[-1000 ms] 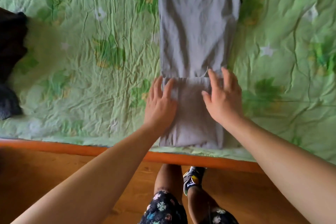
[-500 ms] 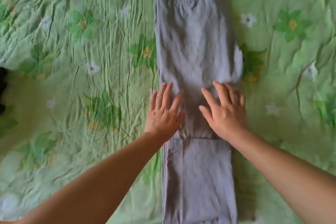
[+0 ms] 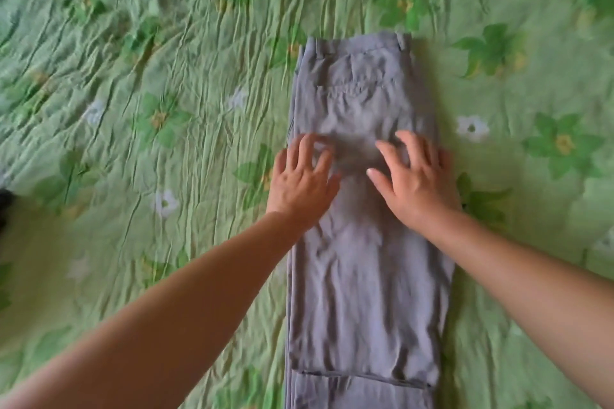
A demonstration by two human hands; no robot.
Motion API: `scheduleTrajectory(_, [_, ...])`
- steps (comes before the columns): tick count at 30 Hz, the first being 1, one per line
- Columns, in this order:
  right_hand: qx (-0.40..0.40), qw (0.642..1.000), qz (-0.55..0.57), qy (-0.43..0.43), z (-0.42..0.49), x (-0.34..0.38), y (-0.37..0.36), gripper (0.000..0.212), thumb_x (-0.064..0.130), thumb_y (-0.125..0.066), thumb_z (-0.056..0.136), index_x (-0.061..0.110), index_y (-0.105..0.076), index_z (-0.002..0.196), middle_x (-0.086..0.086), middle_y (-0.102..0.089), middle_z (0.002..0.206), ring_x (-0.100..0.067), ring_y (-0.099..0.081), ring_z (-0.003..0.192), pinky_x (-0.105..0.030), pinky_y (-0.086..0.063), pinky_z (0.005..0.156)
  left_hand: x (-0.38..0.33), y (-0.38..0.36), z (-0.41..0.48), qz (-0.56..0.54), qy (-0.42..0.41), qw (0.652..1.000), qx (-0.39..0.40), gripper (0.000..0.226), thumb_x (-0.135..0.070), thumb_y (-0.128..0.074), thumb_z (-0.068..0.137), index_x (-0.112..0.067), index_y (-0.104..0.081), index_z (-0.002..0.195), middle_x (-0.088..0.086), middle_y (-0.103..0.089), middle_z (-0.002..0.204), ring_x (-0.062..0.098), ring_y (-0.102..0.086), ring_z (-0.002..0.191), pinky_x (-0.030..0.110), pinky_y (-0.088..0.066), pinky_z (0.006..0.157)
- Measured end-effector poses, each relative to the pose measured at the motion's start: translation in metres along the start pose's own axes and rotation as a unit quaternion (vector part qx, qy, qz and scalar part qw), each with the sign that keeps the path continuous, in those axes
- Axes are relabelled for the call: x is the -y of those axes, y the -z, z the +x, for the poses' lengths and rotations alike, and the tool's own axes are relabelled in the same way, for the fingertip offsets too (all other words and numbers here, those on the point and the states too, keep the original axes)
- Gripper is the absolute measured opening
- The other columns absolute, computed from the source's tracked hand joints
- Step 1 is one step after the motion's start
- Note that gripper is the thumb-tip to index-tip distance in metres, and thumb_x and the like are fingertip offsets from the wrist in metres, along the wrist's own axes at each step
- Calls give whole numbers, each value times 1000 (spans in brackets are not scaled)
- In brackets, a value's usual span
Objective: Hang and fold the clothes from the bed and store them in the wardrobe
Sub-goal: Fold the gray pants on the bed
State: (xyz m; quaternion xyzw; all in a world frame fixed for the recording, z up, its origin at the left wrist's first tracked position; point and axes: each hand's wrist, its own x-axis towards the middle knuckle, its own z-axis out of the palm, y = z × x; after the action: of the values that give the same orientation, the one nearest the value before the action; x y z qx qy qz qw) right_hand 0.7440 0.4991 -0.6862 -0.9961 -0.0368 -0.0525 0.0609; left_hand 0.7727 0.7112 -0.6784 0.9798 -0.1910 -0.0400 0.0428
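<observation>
Grey trousers (image 3: 362,276) lie lengthwise on the bed, folded into a narrow strip, waistband and back pocket at the far end, a folded-over hem edge near the bottom of the view. My left hand (image 3: 304,184) lies flat on the left side of the trousers, fingers spread and a little blurred. My right hand (image 3: 413,181) presses flat on the right side, fingers spread. Both hands sit about mid-length, below the pocket.
The bed is covered by a crinkled green bedspread (image 3: 149,109) with a flower print. A dark piece of clothing (image 3: 5,206) shows at the left edge.
Both hands have slid up the trousers from the folded hem toward the waistband, staying flat. The view has moved forward; the bed's wooden edge and my legs are out of sight.
</observation>
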Motion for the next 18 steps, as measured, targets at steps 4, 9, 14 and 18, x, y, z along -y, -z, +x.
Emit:
scheduleTrajectory(4, [37,999,14,1,97,-5,-11,69,57,-40,99,23,-30,157,-13,-15,167,-39,-11,154,-64,-15,119,9,2,91,-7,2,1000,19,74,-56,-24,103,-14,-2,160,11,11,167,26,12,154,45,-2,125])
scheduleTrajectory(9, [31,998,-42,-26,119,-13,-63,75,68,-25,96,29,-18,160,-8,-9,169,-32,-3,156,-63,-5,121,28,-40,123,24,13,1000,0,81,-65,-23,97,-17,-7,161,16,0,167,29,5,155,48,-2,125])
scheduleTrajectory(14, [73,996,-42,-36,128,-10,-69,77,71,-17,93,32,-14,160,-5,-4,170,-30,2,156,-62,0,121,33,-48,130,5,14,1000,-8,82,-66,-23,95,-18,-13,160,16,-7,167,29,-2,155,45,-3,125])
scheduleTrajectory(18, [180,983,-23,-34,136,-13,-44,76,69,-15,96,32,-1,161,-1,11,170,-26,17,155,-60,9,121,28,-22,126,-2,8,998,70,83,-65,-20,99,-14,3,160,15,10,167,27,11,154,44,4,125])
